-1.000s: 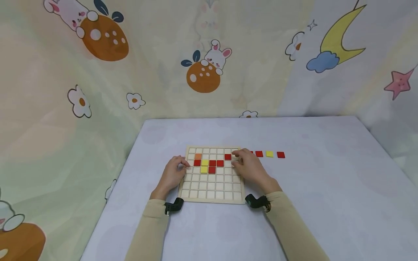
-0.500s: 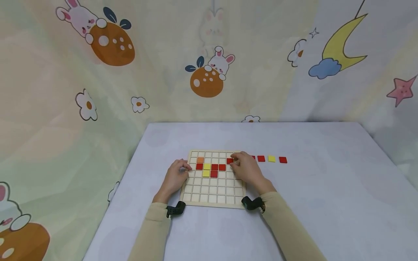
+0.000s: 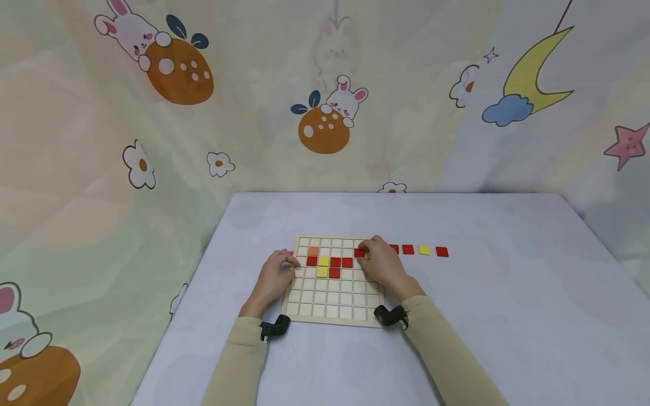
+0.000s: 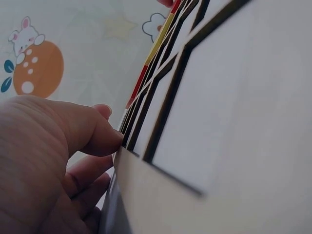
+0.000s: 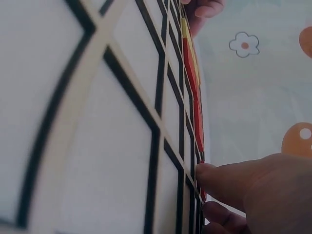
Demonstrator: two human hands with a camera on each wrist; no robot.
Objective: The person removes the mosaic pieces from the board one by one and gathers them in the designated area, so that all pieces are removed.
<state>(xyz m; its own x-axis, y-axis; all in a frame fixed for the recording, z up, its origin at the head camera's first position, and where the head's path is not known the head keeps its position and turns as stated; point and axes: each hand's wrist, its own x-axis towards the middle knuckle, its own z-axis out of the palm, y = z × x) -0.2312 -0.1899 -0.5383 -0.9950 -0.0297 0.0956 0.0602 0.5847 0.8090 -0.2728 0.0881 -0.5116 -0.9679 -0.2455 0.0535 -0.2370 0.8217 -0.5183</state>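
A square wooden grid board [image 3: 325,311] lies on the table in the head view, several coloured tiles in its upper rows. My left hand [image 3: 274,276] holds the board's left edge; in the left wrist view the thumb [image 4: 97,134] lies on the frame with the other fingers curled beside it. Near the upper right corner, my right hand [image 3: 384,264] pinches a red tile [image 3: 358,252] between thumb and forefinger, low over its cell. Its thumb [image 5: 219,178] meets the red in the right wrist view. Left of it are an orange tile [image 3: 313,250], yellow tiles [image 3: 323,261] and other red ones.
To the right of the board a row of loose tiles runs across the table [image 3: 508,316]: red ones [image 3: 408,249], a yellow one [image 3: 424,250] and another red one [image 3: 442,251] at the end. A printed cloth wall [image 3: 254,113] stands behind the table.
My right fingers have moved slightly left, from beside the red tile onto it. The left hand stays at the board's edge. The head view has shifted a little.
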